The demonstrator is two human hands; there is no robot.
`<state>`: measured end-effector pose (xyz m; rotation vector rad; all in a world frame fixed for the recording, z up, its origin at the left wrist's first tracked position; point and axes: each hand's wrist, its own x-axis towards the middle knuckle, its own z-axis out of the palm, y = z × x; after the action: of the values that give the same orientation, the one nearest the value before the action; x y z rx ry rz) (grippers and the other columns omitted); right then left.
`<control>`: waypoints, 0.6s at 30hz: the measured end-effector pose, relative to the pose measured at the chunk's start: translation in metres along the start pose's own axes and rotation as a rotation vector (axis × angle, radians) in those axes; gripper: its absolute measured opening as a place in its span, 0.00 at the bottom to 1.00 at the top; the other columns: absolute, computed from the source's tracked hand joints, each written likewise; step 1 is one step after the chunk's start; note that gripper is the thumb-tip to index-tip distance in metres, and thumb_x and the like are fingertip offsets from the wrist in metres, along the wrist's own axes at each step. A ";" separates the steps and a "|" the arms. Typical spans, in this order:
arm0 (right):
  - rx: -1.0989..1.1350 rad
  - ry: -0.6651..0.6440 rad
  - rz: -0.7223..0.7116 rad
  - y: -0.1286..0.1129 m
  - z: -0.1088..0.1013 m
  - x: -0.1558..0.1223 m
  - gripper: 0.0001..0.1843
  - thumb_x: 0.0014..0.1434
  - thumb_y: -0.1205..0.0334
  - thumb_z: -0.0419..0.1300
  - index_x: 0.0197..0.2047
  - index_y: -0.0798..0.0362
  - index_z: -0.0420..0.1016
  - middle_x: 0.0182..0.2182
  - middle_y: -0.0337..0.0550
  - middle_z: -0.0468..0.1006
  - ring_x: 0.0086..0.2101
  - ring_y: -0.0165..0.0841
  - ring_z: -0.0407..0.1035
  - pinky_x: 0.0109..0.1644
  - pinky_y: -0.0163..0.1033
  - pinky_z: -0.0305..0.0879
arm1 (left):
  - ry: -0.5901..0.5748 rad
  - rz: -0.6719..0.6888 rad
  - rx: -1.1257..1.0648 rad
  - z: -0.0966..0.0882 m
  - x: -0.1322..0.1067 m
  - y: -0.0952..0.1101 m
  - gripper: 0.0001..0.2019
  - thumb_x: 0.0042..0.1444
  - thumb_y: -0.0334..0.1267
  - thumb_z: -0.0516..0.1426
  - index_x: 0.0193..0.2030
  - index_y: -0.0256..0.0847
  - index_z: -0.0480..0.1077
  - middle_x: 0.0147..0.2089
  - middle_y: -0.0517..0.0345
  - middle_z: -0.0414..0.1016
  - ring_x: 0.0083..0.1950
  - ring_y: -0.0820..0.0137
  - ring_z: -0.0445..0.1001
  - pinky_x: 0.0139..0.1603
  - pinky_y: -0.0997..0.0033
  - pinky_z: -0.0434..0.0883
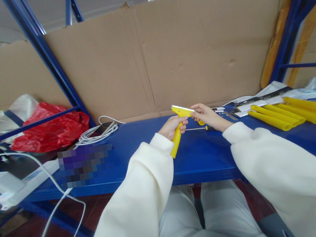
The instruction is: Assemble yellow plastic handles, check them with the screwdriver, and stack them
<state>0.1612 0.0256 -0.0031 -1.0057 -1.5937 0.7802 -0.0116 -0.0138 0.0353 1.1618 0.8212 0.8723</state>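
My left hand (175, 126) is closed round the handle of a yellow scraper (175, 144). The scraper's wide head, with a pale strip along its upper edge, points up and to the right above the blue table. At the right end of that head, the fingers of my right hand (205, 114) are closed in a pinch. Beneath my hands lies a screwdriver (198, 129) with a thin shaft and a yellow-and-black handle. Another small yellow piece (200, 122) shows just under my right fingers, partly hidden. Several hollow yellow handles (296, 111) lie side by side to the right.
A tall cardboard sheet (194, 47) stands behind the blue table (146, 157). On the left are a red plastic bag (50, 126), a coiled white cable (96, 134) and a power strip (32, 182). Flat packaging (264, 101) lies behind the yellow handles. Blue posts (55, 67) frame the table.
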 end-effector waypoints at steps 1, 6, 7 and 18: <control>-0.040 0.017 -0.011 0.003 0.001 0.001 0.22 0.53 0.47 0.67 0.44 0.50 0.67 0.30 0.38 0.75 0.30 0.32 0.70 0.36 0.39 0.70 | 0.008 0.006 -0.012 0.000 0.000 0.000 0.10 0.65 0.24 0.50 0.33 0.38 0.63 0.19 0.69 0.58 0.14 0.83 0.51 0.15 0.82 0.49; -0.294 0.101 -0.118 0.014 0.000 0.003 0.24 0.60 0.43 0.62 0.51 0.52 0.69 0.42 0.49 0.78 0.42 0.38 0.73 0.49 0.47 0.72 | 0.068 0.014 -0.056 -0.001 0.004 -0.001 0.10 0.64 0.24 0.52 0.32 0.39 0.62 0.19 0.69 0.58 0.14 0.82 0.51 0.16 0.82 0.50; -0.351 0.117 -0.133 0.014 -0.002 0.003 0.25 0.60 0.43 0.61 0.52 0.52 0.70 0.44 0.51 0.78 0.43 0.39 0.73 0.50 0.47 0.71 | 0.087 0.017 -0.066 -0.002 0.005 -0.001 0.10 0.64 0.24 0.52 0.31 0.39 0.62 0.19 0.69 0.58 0.14 0.82 0.51 0.16 0.82 0.50; -0.847 -0.438 0.212 -0.018 -0.085 -0.009 0.20 0.37 0.45 0.75 0.27 0.50 0.80 0.31 0.44 0.81 0.35 0.43 0.75 0.37 0.42 0.67 | 0.340 0.018 -0.197 -0.023 0.021 -0.005 0.10 0.64 0.24 0.50 0.32 0.39 0.60 0.19 0.69 0.57 0.15 0.82 0.52 0.16 0.83 0.50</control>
<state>0.2407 0.0093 0.0287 -1.7057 -2.3043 0.4644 -0.0217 0.0139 0.0242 0.8613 0.9757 1.1585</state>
